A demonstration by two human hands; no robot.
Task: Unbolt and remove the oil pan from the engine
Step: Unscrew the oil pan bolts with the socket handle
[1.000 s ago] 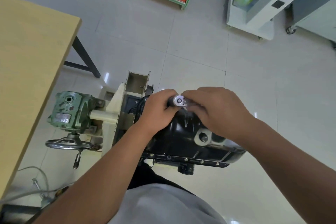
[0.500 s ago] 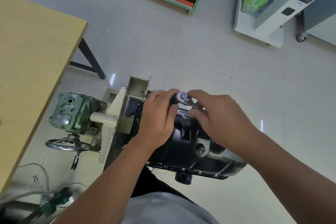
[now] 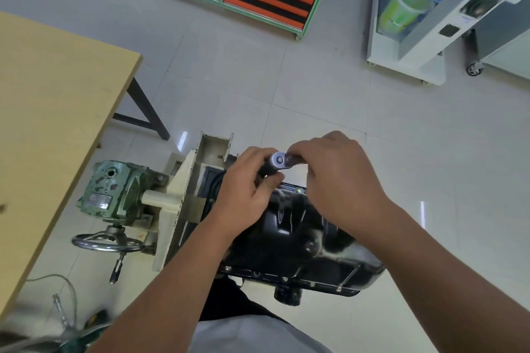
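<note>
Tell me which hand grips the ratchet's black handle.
The left hand grips the ratchet handle; the right hand covers its far side.

Bright, even overhead light washes the pale floor tiles [image 3: 329, 100], leaving small white glints and glare on the glossy black oil pan [image 3: 289, 226], while wide-angle bending and soft blur creep into the lower left corner.

Both hands [image 3: 338, 180] grip a ratchet [image 3: 277, 160] above the black oil pan [image 3: 289, 243].
</note>
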